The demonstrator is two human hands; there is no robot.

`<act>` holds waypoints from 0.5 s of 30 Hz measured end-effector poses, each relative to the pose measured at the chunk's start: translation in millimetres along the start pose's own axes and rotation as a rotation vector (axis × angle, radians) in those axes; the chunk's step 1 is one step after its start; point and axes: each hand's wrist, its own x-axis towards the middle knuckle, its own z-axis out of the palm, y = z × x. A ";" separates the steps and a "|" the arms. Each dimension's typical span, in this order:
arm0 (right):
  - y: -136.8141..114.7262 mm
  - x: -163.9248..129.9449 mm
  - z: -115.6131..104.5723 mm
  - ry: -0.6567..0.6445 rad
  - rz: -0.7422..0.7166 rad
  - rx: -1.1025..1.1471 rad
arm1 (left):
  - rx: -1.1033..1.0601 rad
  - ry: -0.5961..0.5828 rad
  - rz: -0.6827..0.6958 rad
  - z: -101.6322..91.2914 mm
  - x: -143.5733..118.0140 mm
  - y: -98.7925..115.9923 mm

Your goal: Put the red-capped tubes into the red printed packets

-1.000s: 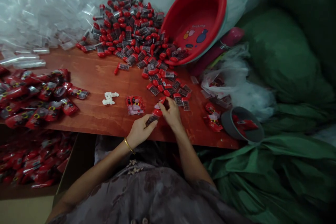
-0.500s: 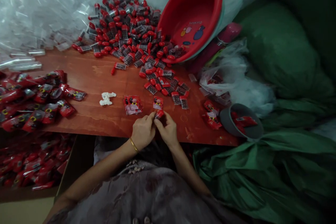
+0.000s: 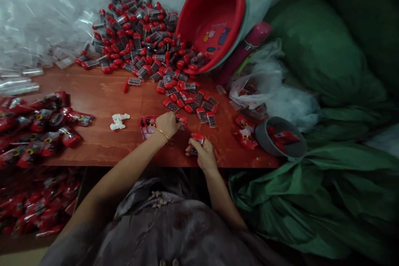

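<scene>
My right hand is closed around a small clear container with a red cap, held just above the table's front edge. Dark contents show through its clear side. My left hand, with a gold bangle at the wrist, reaches forward with bent fingers onto a small red printed card; its thumb lies at the card and most fingertips are hidden. Partly behind the left wrist lies a stack of similar red cards.
Many red-capped containers are heaped at the back, beside a tilted red basin. Red wrapped packs lie left, with a crumpled white piece nearer. A grey bowl, plastic bags and green cloth are right.
My hands were together around the red-capped container. Now the left has parted from it and gone forward to the card, while the right keeps the container. The view shifted slightly.
</scene>
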 end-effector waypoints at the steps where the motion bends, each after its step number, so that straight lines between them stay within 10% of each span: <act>1: -0.3 -1.2 -0.4 -0.042 0.009 0.045 | 0.001 -0.026 0.001 3.5 5.4 1.0; 6: 0.7 -2.4 -4.2 -0.203 -0.012 0.095 | -0.098 -0.017 0.003 13.1 5.3 2.1; 15: -5.8 13.0 5.9 0.124 -0.129 0.126 | -0.671 0.058 0.015 -2.7 -39.3 0.6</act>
